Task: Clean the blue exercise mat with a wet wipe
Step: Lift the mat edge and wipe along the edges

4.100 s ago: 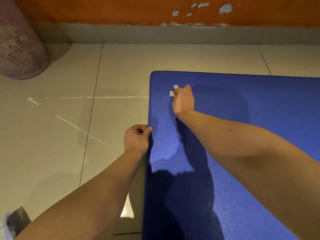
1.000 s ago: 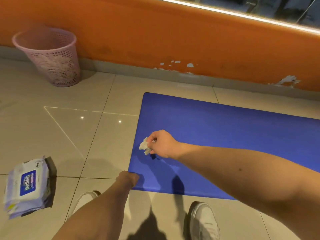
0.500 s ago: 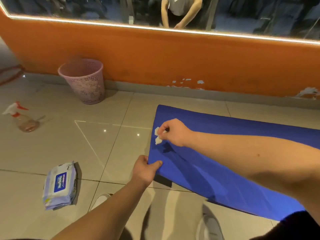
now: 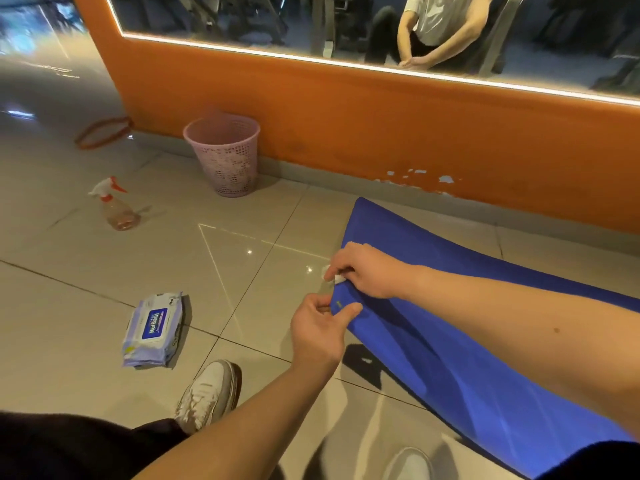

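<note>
The blue exercise mat (image 4: 433,341) lies on the tiled floor, its left end lifted off the tiles. My left hand (image 4: 318,332) pinches the mat's raised near-left corner between thumb and fingers. Just above it, my right hand (image 4: 363,270) grips the mat's left edge and holds a crumpled white wet wipe (image 4: 330,273), which pokes out past the fingers at the edge. A dark shadow lies on the floor under the lifted corner.
A pack of wet wipes (image 4: 152,329) lies on the floor to the left. A spray bottle (image 4: 116,206) and a pink mesh bin (image 4: 225,154) stand farther back by the orange wall. My white shoes (image 4: 207,396) are at the bottom. A mirror runs above the wall.
The view has risen and turned left. The mat's left end has come up off the floor, my left hand has shifted along its corner, and my right hand with the wipe now grips the edge.
</note>
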Demonstrator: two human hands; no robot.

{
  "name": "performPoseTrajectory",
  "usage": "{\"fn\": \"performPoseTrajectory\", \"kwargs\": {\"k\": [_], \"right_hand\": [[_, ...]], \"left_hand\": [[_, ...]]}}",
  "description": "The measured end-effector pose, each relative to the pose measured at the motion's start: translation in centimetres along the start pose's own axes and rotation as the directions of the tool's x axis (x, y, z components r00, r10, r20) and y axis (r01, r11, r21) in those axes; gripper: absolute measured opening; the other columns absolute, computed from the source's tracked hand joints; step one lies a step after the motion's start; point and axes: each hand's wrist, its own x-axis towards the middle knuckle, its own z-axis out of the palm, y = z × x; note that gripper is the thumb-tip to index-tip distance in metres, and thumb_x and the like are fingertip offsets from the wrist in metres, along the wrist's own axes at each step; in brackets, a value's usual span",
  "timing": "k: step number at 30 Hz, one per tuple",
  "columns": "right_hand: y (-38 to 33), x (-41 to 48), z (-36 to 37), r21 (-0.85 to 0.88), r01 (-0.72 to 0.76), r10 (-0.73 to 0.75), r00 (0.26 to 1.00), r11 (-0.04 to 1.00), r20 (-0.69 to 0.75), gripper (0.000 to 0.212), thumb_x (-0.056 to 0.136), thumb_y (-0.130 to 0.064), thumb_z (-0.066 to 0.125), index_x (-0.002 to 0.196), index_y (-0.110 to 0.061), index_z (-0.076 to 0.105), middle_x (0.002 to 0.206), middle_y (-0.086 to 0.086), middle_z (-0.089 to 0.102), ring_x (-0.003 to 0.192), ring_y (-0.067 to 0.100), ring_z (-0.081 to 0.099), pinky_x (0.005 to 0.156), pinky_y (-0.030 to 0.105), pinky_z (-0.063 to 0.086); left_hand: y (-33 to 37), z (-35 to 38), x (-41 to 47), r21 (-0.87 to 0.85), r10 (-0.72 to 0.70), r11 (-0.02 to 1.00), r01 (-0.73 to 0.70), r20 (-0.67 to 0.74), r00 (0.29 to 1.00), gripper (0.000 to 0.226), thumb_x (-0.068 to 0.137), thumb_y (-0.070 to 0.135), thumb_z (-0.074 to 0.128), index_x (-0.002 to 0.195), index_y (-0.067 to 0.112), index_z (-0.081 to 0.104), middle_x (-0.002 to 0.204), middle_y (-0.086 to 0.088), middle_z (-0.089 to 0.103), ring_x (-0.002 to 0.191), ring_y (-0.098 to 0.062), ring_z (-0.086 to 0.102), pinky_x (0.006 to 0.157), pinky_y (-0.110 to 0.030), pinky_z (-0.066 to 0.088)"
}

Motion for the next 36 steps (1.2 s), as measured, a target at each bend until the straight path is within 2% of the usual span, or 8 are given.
{"fn": "performPoseTrajectory", "kwargs": {"k": [3, 9, 16, 21, 26, 29, 32, 36], "right_hand": [[0.4, 0.3, 0.1, -0.078, 0.051, -0.047, 0.998, 0.996, 0.051, 0.044, 0.094, 0.007, 0.047, 0.111, -0.022, 0.075, 0.117, -0.012, 0.068, 0.095, 0.007, 0.045, 0.091, 0.031, 0.043], [-0.4, -0.3, 0.4, 0.080, 0.084, -0.092, 0.991, 0.993, 0.101, 0.038, 0.097, 0.002, 0.050, 0.107, -0.023, 0.077, 0.109, -0.010, 0.069, 0.102, 0.006, 0.059, 0.091, 0.023, 0.048], [2.2, 1.8, 1.5, -0.220, 0.131, -0.139, 0.990, 0.967, -0.021, 0.038, 0.091, 0.005, 0.056, 0.109, -0.021, 0.077, 0.100, -0.006, 0.074, 0.092, 0.007, 0.036, 0.078, 0.027, 0.024], [2.3, 1.0, 1.1, -0.050, 0.104, -0.100, 0.991, 0.993, 0.086, 0.033, 0.096, -0.003, 0.051, 0.111, -0.017, 0.076, 0.113, -0.003, 0.071, 0.102, 0.011, 0.053, 0.092, 0.033, 0.049], [2.6, 0.2, 0.6, 0.103, 0.084, -0.099, 0.983, 0.991, 0.154, 0.037, 0.096, -0.004, 0.050, 0.113, -0.026, 0.076, 0.123, -0.011, 0.068, 0.112, 0.008, 0.060, 0.097, 0.029, 0.050], [2.8, 0.1, 0.7, 0.067, 0.133, -0.144, 0.972, 0.989, 0.188, 0.042, 0.095, -0.002, 0.048, 0.116, -0.026, 0.075, 0.125, -0.011, 0.066, 0.113, 0.008, 0.058, 0.096, 0.025, 0.048], [3.8, 0.4, 0.6, -0.013, 0.155, -0.152, 0.979, 0.988, 0.136, 0.038, 0.096, 0.001, 0.052, 0.118, -0.020, 0.076, 0.116, -0.006, 0.069, 0.099, 0.002, 0.056, 0.084, 0.010, 0.041], [5.5, 2.0, 1.2, -0.111, 0.117, -0.110, 0.992, 0.987, 0.069, 0.036, 0.093, 0.005, 0.055, 0.116, -0.014, 0.076, 0.104, 0.001, 0.073, 0.099, 0.015, 0.056, 0.086, 0.034, 0.051]], "left_hand": [[-0.3, 0.1, -0.1, 0.063, 0.001, 0.998, -0.001, -0.013, 1.000, 0.038, 0.068, 0.030, 0.091, 0.086, 0.014, 0.061, 0.079, -0.012, 0.070, 0.065, -0.016, 0.063, 0.071, -0.041, 0.058], [-0.3, 0.0, -0.4, 0.187, 0.066, 0.981, -0.057, -0.042, 0.997, 0.037, 0.070, 0.035, 0.089, 0.082, 0.015, 0.060, 0.068, 0.001, 0.062, 0.058, -0.007, 0.054, 0.061, -0.026, 0.050], [-0.2, 0.6, -0.4, 0.259, 0.085, 0.963, -0.076, -0.024, 0.996, 0.035, 0.073, 0.035, 0.087, 0.082, 0.015, 0.060, 0.073, -0.006, 0.067, 0.067, -0.020, 0.062, 0.062, -0.027, 0.051], [-0.5, 0.8, -0.1, 0.334, 0.110, 0.938, -0.097, -0.020, 0.994, 0.036, 0.074, 0.038, 0.085, 0.081, 0.018, 0.057, 0.067, -0.002, 0.062, 0.062, -0.015, 0.057, 0.062, -0.032, 0.053], [-0.5, 0.8, 0.1, 0.382, 0.157, 0.913, -0.144, -0.004, 0.988, 0.032, 0.077, 0.034, 0.084, 0.080, 0.019, 0.055, 0.067, 0.004, 0.059, 0.059, -0.008, 0.053, 0.061, -0.026, 0.048], [-0.9, 0.6, 0.4, 0.414, 0.139, 0.901, -0.133, 0.016, 0.990, 0.031, 0.078, 0.035, 0.083, 0.081, 0.020, 0.056, 0.072, 0.003, 0.064, 0.066, -0.015, 0.061, 0.066, -0.036, 0.054], [-0.8, 0.7, 0.4, 0.424, 0.124, 0.897, -0.121, 0.022, 0.992, 0.032, 0.078, 0.037, 0.083, 0.080, 0.019, 0.056, 0.071, 0.003, 0.065, 0.065, -0.014, 0.061, 0.066, -0.037, 0.056], [-0.3, 1.1, 0.4, 0.434, 0.140, 0.890, -0.141, 0.036, 0.990, 0.031, 0.079, 0.037, 0.082, 0.080, 0.020, 0.057, 0.070, 0.005, 0.065, 0.064, -0.011, 0.062, 0.065, -0.034, 0.056]]}}
